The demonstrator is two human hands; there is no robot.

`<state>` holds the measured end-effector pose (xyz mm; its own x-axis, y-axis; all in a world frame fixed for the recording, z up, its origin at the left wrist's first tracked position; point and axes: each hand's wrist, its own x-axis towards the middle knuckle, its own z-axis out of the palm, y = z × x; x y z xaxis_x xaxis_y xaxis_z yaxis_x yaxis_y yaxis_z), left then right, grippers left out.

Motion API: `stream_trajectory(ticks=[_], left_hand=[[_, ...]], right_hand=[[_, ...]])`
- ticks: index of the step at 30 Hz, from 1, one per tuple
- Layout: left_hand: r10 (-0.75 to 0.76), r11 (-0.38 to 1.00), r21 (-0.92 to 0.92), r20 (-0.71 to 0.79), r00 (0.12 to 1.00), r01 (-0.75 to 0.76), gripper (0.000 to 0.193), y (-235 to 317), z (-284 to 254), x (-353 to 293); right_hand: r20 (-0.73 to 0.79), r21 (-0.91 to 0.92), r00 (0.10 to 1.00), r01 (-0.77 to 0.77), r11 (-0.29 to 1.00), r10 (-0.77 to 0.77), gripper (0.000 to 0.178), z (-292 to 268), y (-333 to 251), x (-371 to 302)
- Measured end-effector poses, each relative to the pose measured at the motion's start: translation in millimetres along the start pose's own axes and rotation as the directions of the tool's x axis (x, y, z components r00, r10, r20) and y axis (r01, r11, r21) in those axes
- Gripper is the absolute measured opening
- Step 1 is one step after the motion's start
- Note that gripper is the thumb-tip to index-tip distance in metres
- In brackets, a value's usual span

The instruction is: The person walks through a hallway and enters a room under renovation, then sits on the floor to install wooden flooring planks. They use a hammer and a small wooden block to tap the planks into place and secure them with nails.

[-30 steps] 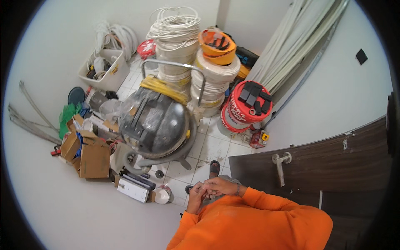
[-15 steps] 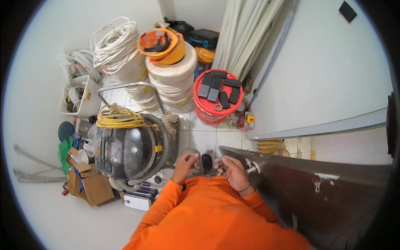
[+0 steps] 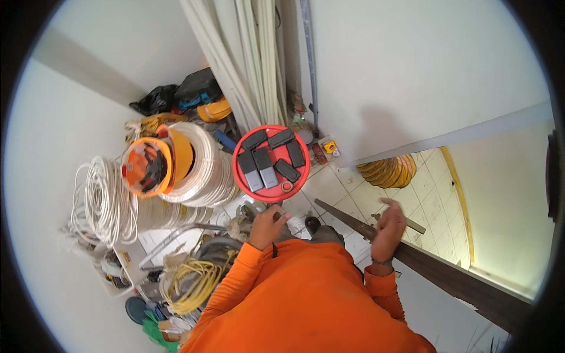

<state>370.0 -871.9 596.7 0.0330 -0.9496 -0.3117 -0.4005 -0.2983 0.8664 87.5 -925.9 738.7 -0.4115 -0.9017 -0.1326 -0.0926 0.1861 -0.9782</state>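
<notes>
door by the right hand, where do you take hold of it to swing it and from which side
Judging from the head view, take the dark wooden door by its thin top edge near the right hand, coming from above. The edge faces up, bare and narrow enough for fingers to close over. A slim handle juts out beside that hand as another possible grip.

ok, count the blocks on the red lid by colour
Black blocks: 4
Grey blocks: 2
Total: 6, all lying flat on the red lid
</notes>
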Motion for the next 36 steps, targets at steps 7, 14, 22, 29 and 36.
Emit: stream_trajectory(ticks=[7, 14, 22, 29, 36], left_hand=[[-0.047, 0.98, 0.197, 0.242, 0.969, -0.001, 0.031, -41.2, -74.4, 54.6], [-0.055, 0.98, 0.197, 0.431, 0.9, -0.034, 0.031, -34.8, -76.2, 81.9], [-0.079, 0.963, 0.246, 0.649, 0.757, -0.11, 0.035, -28.9, -64.3, 85.2], [-0.122, 0.949, 0.29, 0.699, 0.705, -0.123, 0.034, -26.9, -60.9, 96.1], [-0.181, 0.922, 0.351, 0.764, 0.619, -0.164, 0.034, -28.9, -41.8, 96.6]], right_hand=[[-0.477, 0.185, 0.874, -0.006, 0.983, 0.095, 0.056, 20.8, -9.2, 9.1], [-0.613, 0.211, 0.781, 0.01, 0.977, 0.125, 0.055, 22.3, -2.8, -7.5], [-0.738, 0.248, 0.625, -0.1, 0.963, 0.255, 0.048, 21.3, -1.5, -61.1], [-0.612, 0.166, 0.706, -0.325, 0.931, 0.355, 0.041, -4.8, 30.6, -150.2], [-0.312, -0.128, 0.67, -0.732, 0.669, 0.673, 0.042, -15.8, 147.5, -271.3]])
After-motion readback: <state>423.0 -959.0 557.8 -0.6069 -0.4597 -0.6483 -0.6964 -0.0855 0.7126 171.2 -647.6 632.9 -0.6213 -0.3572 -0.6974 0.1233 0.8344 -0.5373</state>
